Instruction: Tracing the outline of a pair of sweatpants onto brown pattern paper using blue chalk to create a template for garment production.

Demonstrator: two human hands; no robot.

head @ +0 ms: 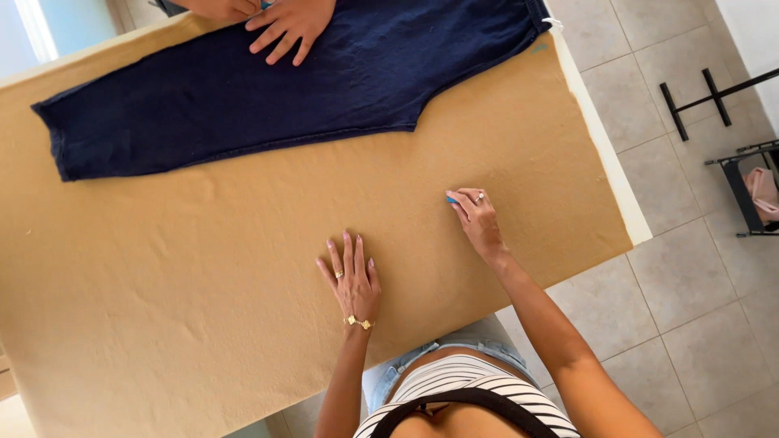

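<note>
My left hand (352, 277) lies flat, fingers spread, on the tan cloth-covered table (203, 284); it holds nothing. My right hand (476, 217) rests further right on the cloth, its fingers pinched on a small blue piece of chalk (450, 199). A dark navy garment (268, 89) is spread across the far part of the table, well beyond both my hands. Another person's hands (280, 23) press on that garment at the far edge.
The table's white padded edge (604, 146) runs along the right side, with tiled floor (690, 284) beyond it. A black metal stand (710, 97) and a black rack with a pink item (763, 191) sit at the far right.
</note>
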